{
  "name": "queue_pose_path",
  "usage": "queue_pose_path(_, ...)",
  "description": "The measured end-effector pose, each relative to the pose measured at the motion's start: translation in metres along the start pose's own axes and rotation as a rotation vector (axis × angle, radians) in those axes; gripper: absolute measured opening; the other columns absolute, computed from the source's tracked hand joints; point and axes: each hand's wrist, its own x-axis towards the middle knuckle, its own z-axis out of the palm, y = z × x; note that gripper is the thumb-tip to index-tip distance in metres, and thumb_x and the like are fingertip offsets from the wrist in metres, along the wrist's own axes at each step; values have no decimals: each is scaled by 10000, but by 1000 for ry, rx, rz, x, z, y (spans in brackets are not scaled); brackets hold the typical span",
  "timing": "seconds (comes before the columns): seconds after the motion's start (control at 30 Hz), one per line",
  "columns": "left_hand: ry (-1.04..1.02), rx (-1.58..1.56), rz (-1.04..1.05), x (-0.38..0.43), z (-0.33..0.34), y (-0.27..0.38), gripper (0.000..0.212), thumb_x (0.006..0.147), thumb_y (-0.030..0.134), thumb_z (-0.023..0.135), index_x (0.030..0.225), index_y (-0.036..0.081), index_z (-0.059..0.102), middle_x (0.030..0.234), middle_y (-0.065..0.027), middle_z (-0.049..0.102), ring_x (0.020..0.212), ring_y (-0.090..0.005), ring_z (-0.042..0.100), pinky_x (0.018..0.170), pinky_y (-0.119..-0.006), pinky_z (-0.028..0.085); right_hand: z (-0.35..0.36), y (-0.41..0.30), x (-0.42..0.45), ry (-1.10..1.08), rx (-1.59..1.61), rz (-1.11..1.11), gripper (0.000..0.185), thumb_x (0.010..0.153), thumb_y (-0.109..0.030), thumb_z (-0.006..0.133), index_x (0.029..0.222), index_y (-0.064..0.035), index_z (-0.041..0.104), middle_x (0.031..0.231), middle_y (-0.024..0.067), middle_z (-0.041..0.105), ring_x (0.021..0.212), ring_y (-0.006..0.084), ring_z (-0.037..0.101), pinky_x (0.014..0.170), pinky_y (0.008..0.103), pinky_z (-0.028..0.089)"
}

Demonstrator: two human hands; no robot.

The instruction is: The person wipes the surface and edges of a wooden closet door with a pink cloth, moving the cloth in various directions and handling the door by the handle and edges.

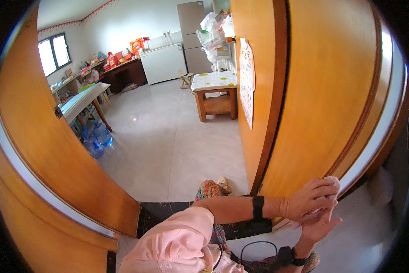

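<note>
My left hand (pixel 307 203) reaches across to the right, its fingers bent around a pale pink cloth (pixel 333 183) beside the wooden door frame (pixel 347 153). Just beneath, my right hand (pixel 317 229) meets the left one, with its thumb stretched out to the side. Its fingers are partly hidden behind the left hand and the cloth, so its grip on the cloth is unclear. Black straps circle both wrists.
A dark stone threshold (pixel 167 215) crosses the doorway. The open wooden door (pixel 259 143) carries a printed chart (pixel 247 85). Inside stand a low table (pixel 214 82), a white chest freezer (pixel 163 63), large water bottles (pixel 102 133) and a long table (pixel 85 97).
</note>
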Motion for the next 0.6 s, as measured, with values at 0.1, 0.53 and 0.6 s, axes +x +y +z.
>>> queue_pose_path(0.1,-74,-172,23,24,-35,-36,345,668,81,575,1003,56,495,1111,-181,409,1040,-351,372,858,-449,318,-9,-7,9,3,-603,-71,675,847,-457,384,1303,9,210,1315,134,309,1200,243,316,951,356,294)
queue_pose_path(0.53,138,383,-657,-122,20,-95,642,775,234,429,1313,-3,171,1379,-221,57,1275,-381,54,1029,-429,78,-82,32,42,314,-1782,-567,768,793,-612,309,1340,-99,144,1393,151,87,1285,306,85,1020,455,97)
queue_pose_path(0.6,275,233,-842,-191,52,-83,637,816,283,405,1318,-11,145,1378,-231,32,1280,-366,27,1033,-403,46,-79,38,42,313,-1737,-575,769,792,-618,301,1338,-97,156,1393,146,101,1283,303,95,1022,449,91)
